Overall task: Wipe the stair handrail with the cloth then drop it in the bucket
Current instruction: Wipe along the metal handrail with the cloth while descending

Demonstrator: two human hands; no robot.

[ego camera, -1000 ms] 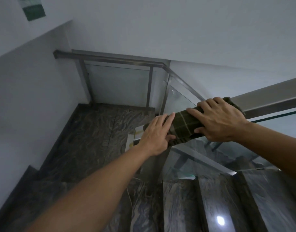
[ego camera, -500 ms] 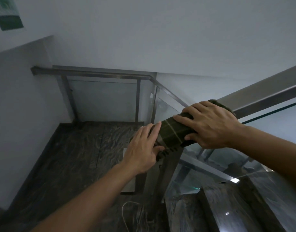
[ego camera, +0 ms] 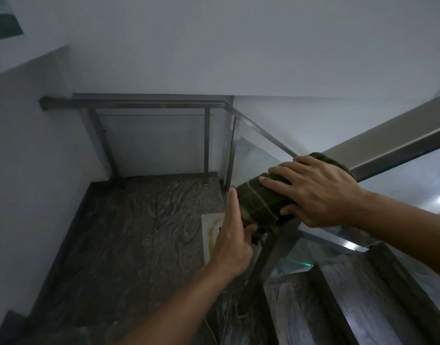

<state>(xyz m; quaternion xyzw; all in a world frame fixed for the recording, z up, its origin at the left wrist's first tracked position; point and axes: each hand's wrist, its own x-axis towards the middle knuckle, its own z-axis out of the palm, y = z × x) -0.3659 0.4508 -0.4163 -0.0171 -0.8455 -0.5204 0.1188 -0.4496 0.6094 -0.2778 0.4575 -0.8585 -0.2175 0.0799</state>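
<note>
Dark green cloth [ego camera: 261,202] with thin pale lines, wrapped over the low end of the sloping metal handrail [ego camera: 393,143]. On top of the cloth, right hand [ego camera: 321,192], fingers spread and laid flat over it, thumb tucked under the near side, so a loose grip pressing down on the cloth. At the very end of the handrail, left hand [ego camera: 232,242], fingers straight and together, standing up against the cloth's end, thumb touching the hanging edge below. Under the handrail end, a dark metal post [ego camera: 268,260] going down to the stairs. Beside the post, to the right, a glass panel [ego camera: 413,190] under the handrail and dark shiny steps [ego camera: 378,295]. Left of the handrail end, lower down, a dark stone landing [ego camera: 129,232] with a pale sheet [ego camera: 212,235] lying on it. Past the landing, another rail [ego camera: 139,103] with glass, and grey walls [ego camera: 214,46] all around.
</note>
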